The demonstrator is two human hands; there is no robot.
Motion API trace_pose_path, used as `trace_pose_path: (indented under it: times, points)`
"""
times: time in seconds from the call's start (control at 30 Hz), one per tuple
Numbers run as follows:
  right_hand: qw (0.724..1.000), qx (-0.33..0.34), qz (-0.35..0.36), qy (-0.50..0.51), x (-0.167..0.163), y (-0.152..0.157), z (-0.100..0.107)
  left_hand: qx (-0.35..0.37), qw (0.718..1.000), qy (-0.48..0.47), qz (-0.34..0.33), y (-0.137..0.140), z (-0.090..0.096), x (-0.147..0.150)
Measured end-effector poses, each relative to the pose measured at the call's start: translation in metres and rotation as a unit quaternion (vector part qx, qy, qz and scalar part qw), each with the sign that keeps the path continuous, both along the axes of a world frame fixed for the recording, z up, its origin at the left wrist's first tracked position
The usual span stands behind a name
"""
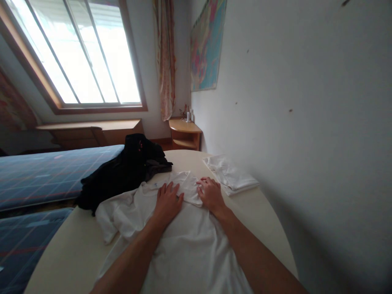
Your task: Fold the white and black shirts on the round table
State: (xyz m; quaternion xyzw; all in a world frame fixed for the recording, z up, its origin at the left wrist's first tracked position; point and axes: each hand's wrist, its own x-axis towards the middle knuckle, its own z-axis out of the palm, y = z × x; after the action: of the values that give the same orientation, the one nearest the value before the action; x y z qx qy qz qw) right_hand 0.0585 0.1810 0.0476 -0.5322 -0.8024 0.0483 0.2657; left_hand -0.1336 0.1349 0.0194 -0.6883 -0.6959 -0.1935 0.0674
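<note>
A white T-shirt [186, 241] lies spread on a round cream table, its collar toward the far side. The sleeve at the left is stretched out, while the right sleeve part [189, 190] lies folded inward over the shirt. My left hand [168, 203] rests on the cloth just below the collar, fingers spread and palm down. At the folded right part, my right hand [211, 195] touches the fabric with slightly bent, parted fingers. Neither hand visibly grips the cloth. Wrinkles run across the shirt between and below my forearms.
Folded white clothing [234, 175] sits at the table's right, near the wall. A heap of black clothing [125, 171] overlaps the left edge of the cream table [263, 228]. Plaid blue mattresses [58, 173] stand to the left, and a wooden corner shelf [185, 126] is beyond.
</note>
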Motion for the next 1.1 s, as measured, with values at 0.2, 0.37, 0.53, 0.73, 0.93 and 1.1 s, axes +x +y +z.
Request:
trace_pose_path:
  times: [0.2, 0.37, 0.53, 0.73, 0.93, 1.1]
  points:
    - [0.993, -0.038, 0.083, -0.074, -0.022, -0.022, -0.010, -0.075, 0.997, 0.036, -0.008, 0.005, -0.002, -0.003]
    - [0.987, -0.089, 0.083, -0.101, -0.025, -0.021, -0.022, -0.119, 0.992, 0.044, -0.013, 0.015, 0.001, -0.006]
    - [0.985, -0.110, 0.085, -0.106, -0.023, -0.007, -0.021, -0.159, 0.986, 0.026, -0.028, 0.035, 0.002, -0.011]
    - [0.980, -0.150, 0.063, -0.114, -0.024, 0.006, -0.013, -0.138, 0.990, 0.009, -0.036, 0.053, 0.000, -0.007]
    - [0.981, -0.156, 0.044, -0.110, -0.027, 0.004, -0.010, -0.047, 0.997, -0.009, -0.056, 0.049, 0.002, -0.004]
    - [0.990, -0.103, 0.034, -0.095, -0.023, -0.007, -0.015, 0.031, 0.996, -0.027, -0.080, 0.037, 0.007, -0.003]
